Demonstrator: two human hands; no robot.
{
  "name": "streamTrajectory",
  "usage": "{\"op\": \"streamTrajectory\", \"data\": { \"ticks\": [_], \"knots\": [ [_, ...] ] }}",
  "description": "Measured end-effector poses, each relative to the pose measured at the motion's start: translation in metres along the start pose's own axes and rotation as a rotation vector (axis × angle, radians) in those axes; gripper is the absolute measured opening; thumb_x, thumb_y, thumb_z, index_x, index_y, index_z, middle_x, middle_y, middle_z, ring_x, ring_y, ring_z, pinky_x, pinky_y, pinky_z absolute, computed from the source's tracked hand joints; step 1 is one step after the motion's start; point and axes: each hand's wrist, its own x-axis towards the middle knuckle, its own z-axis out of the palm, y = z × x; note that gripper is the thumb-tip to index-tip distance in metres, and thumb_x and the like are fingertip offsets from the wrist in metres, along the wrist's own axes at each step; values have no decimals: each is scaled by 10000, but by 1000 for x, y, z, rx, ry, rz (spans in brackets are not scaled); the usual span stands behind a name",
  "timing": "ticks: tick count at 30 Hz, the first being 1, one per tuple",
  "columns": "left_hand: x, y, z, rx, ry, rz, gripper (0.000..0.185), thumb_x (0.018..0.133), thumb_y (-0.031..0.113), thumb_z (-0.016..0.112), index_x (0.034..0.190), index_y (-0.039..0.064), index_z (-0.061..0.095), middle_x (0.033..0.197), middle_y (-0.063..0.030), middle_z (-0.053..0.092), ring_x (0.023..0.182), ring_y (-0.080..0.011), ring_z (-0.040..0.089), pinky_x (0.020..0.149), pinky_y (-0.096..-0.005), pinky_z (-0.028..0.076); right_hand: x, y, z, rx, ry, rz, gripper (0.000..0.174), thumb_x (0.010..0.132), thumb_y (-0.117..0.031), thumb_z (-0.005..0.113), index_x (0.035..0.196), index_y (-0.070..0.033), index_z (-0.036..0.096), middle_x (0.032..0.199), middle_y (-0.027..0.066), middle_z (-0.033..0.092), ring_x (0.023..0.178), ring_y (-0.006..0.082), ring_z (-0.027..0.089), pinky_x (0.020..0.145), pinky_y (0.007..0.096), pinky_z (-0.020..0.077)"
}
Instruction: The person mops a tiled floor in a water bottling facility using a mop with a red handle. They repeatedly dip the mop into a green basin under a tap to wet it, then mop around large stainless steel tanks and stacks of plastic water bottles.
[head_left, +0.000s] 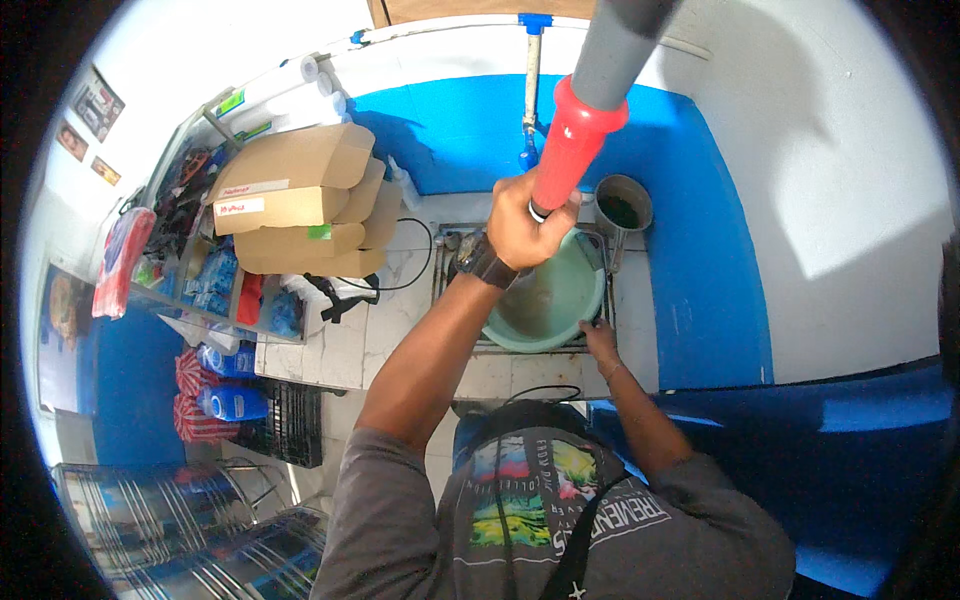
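My left hand (529, 225), with a dark watch on the wrist, is closed around the lower end of a red handle (574, 150). A thick grey tube (619, 56) extends from that handle up out of the top of the picture. Under this hand a pale green plastic basin (547, 341) stands on a dark metal frame on the tiled counter. Cloudy brownish liquid lies in the basin, part of it hidden by my left hand and forearm. My right hand (600, 339) touches the basin's near right rim, its fingers on the edge.
A metal pot (622, 184) with dark contents stands behind the basin at the right. Flattened cardboard boxes (300, 202) are piled on a glass display case (172, 289) at the left. A black cable (420, 277) curves over the tiled counter (386, 330). A blue-and-white wall pipe (532, 82) runs down behind.
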Motion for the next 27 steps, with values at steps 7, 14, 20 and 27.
{"op": "streamTrajectory", "data": {
  "ticks": [7, 14, 20, 27],
  "knots": [
    [-4, -4, -6, -24, 46, 14, 171, 1013, 143, 715, 913, 4, 715, 652, -35, 686, 568, -143, 695, 562, -313, 543, -40, -39, 18, 346, -213, -304, 241, 1061, -126, 744, 1236, 10, 649, 1098, 85, 735, 906, 147, 699, 771, 332, 595],
    [-13, -2, -20, -22, 93, -6, 154, 980, 143, 751, 912, 7, 731, 677, -55, 695, 584, -154, 689, 580, -322, 533, -87, -143, 8, 229, -252, -575, 218, 1048, -130, 775, 1169, 9, 658, 969, 28, 714, 803, 102, 623, 719, 307, 526],
    [-21, 1, -35, 9, 107, -23, 133, 918, 138, 786, 974, 19, 764, 745, -103, 731, 651, -176, 712, 640, -350, 546, -96, -181, -3, -175, -237, -684, 262, 971, -168, 827, 1073, 10, 664, 776, 164, 613, 690, 254, 610, 668, 438, 495],
    [-28, 3, -47, 42, 128, -4, 155, 911, 128, 770, 1016, 14, 773, 786, -111, 756, 694, -184, 736, 679, -347, 569, -111, -201, -20, -235, -301, -805, 247, 948, -141, 809, 1010, 12, 626, 818, 228, 643, 728, 417, 632, 683, 504, 503]
  ]
}}
